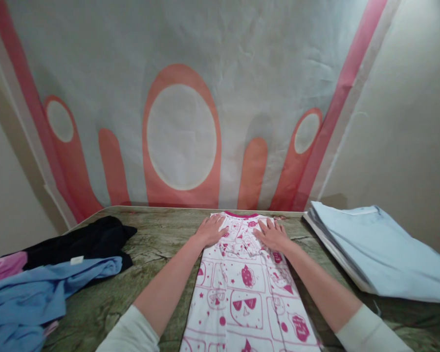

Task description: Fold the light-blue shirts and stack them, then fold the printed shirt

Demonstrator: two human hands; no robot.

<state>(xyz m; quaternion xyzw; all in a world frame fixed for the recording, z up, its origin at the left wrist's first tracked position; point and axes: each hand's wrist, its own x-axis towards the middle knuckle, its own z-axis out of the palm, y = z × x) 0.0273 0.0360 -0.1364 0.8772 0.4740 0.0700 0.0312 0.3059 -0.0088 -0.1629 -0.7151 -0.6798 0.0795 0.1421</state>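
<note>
A white garment (246, 303) with pink cartoon prints lies lengthwise on the table in front of me, its pink-trimmed neckline at the far end. My left hand (209, 231) rests flat on its upper left side, fingers stretched forward. On the upper right side my right hand (273, 235) presses down with its fingers spread. Between the two hands the cloth is slightly wrinkled. Both side edges look tucked in to a narrow strip. The near end runs out of the bottom of the view.
At the left lie loose clothes: a black one (95, 238), a blue one (55, 288) and a pink one (5, 266). A stack of folded pale blue and white cloth (381, 254) is at the right. The wood-patterned table (157, 239) meets a printed wall (234, 73) behind.
</note>
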